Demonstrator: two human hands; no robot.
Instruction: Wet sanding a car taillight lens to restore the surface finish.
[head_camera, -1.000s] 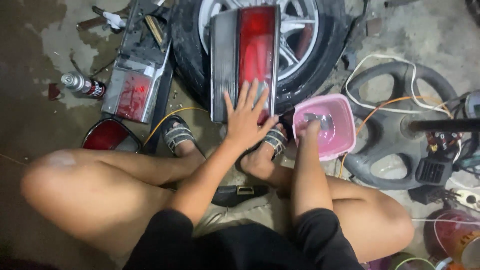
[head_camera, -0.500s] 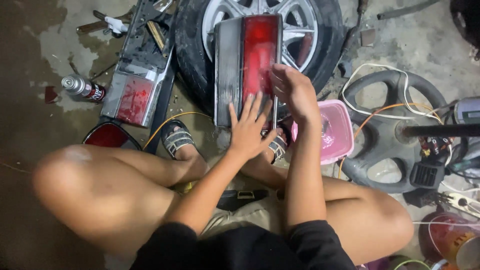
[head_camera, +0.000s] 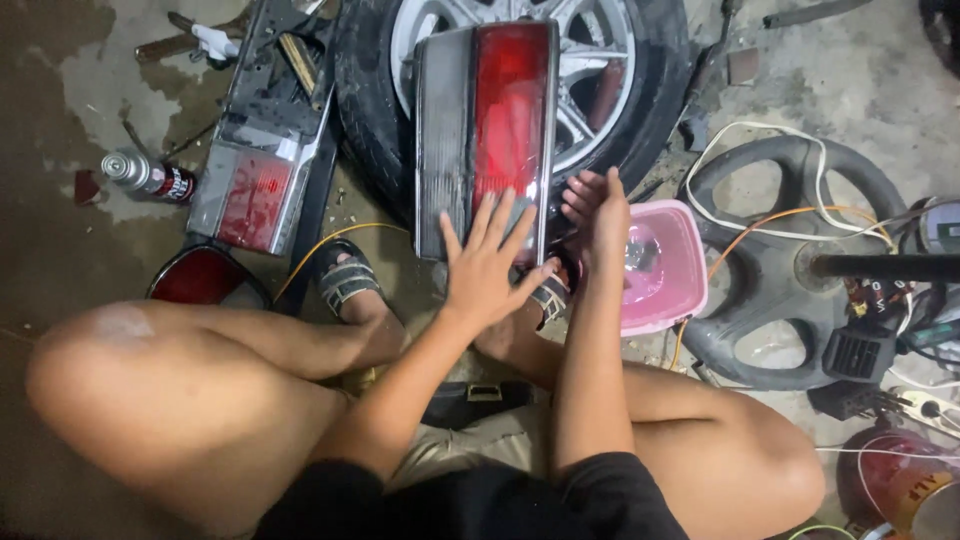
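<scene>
At far left a spray can (head_camera: 148, 177) lies on the wet concrete floor (head_camera: 60, 120), with a dark red lens (head_camera: 205, 276) below it. Beside them a second lamp unit (head_camera: 262, 170) rests flat on the floor. In the middle, a long tail light (head_camera: 487, 120), grey on its left and red on its right, leans upright against a tyre (head_camera: 520, 80). The left hand (head_camera: 490, 268) lies open, fingers spread, flat on the light's lower end. The right hand (head_camera: 598, 212) is loosely cupped just beside the light's right edge, above a pink tub (head_camera: 668, 268). Further right sits a steering wheel (head_camera: 790, 260) among wires.
</scene>
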